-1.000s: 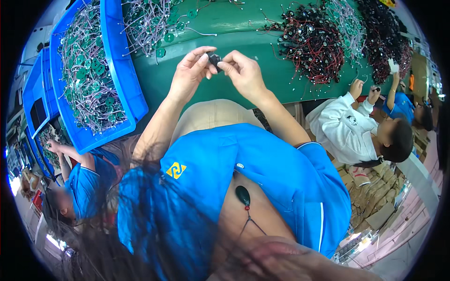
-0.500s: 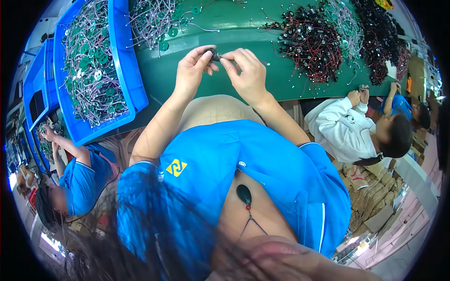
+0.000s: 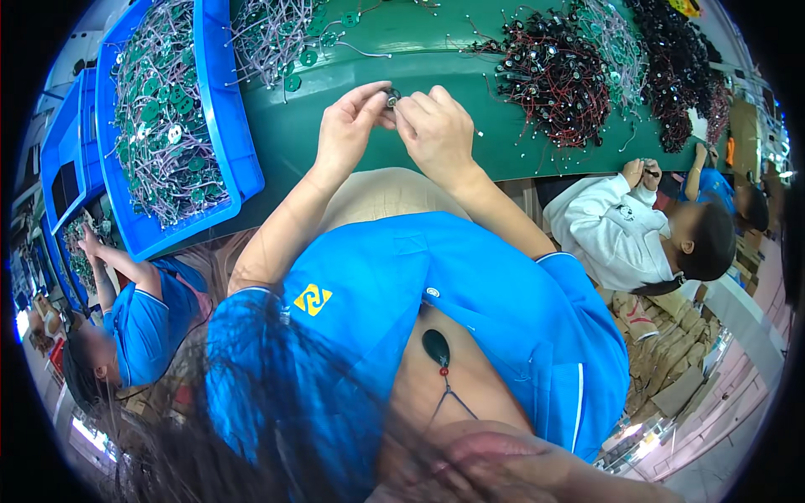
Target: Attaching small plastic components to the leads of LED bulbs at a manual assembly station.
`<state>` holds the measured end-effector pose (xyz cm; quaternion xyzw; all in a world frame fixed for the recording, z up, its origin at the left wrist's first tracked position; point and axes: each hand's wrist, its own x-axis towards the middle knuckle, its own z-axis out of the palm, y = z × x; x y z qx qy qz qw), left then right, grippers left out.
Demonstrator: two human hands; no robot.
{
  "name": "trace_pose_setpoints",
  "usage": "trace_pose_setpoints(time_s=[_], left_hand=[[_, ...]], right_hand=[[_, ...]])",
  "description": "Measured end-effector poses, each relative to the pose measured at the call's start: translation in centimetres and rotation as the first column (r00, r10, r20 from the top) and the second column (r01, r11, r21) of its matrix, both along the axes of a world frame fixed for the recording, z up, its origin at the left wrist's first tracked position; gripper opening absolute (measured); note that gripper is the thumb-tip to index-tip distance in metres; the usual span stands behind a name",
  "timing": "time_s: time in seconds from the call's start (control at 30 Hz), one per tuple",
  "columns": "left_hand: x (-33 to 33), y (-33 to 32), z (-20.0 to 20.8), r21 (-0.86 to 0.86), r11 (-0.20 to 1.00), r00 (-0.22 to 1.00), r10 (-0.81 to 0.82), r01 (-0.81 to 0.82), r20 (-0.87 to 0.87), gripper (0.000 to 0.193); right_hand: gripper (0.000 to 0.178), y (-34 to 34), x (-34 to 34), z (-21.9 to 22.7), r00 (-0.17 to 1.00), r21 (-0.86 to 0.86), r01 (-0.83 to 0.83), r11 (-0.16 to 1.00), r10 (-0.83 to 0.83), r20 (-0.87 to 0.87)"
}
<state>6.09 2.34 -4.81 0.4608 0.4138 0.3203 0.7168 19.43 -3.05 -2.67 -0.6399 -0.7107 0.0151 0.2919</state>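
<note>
Small black round component (image 3: pixel 392 98), with a pale metallic spot on its face, is being held between both hands above the green tabletop (image 3: pixel 293 130). From my remote station I am seeing the left hand (image 3: pixel 345 126) gripping it narrowly between thumb and fingers. The right hand (image 3: pixel 438 134) is closing on its right edge, thumb and index finger drawn together; the fingertips are hiding how much they are pinching, so I cannot tell.

To the left, a blue bin (image 3: pixel 254 163) is holding a heap of green circuit discs with pale wires (image 3: pixel 163 126); a looser cluster of similar discs (image 3: pixel 281 38) is lying on the tabletop just beside it. To the right, a pile of black parts with red wires (image 3: pixel 553 84) is spreading out, and beyond it I am viewing more green-and-pale wired parts (image 3: pixel 616 54) and a second dark pile (image 3: pixel 668 71). Farther right, a co-worker in a white sweatshirt (image 3: pixel 612 222) is sitting with both hands together at the table edge.
</note>
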Motion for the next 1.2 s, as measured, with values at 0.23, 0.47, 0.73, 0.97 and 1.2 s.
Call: trace_pose_setpoints(time_s=[0.23,0.47,0.73,0.97,1.2], left_hand=[[-0.3,0.4,0.3,0.045,0.997,0.998,-0.070,0.070,-0.006,0.027],[-0.6,0.8,0.1,0.029,0.996,0.996,-0.081,0.082,-0.040,0.026],[-0.7,0.6,0.1,0.013,0.991,0.990,-0.133,0.133,-0.041,0.028],[-0.3,0.6,-0.2,0.032,0.994,0.993,-0.106,0.108,-0.058,0.025],[0.2,0.3,-0.9,0.016,0.998,0.997,-0.053,0.054,-0.048,0.019]], right_hand=[[0.008,-0.1,0.5,0.1,0.999,-0.030,-0.036,0.999,0.035,-0.010],[0.009,-0.4,0.5,0.2,0.994,-0.062,-0.080,0.995,0.074,-0.084],[0.008,-0.8,0.4,0.0,0.993,-0.056,-0.069,0.996,0.064,-0.097],[0.008,-1.0,0.5,0.1,0.996,-0.057,-0.081,0.995,0.078,-0.050],[0.007,-1.2,0.3,-0.6,0.996,-0.082,-0.084,0.993,0.085,0.001]])
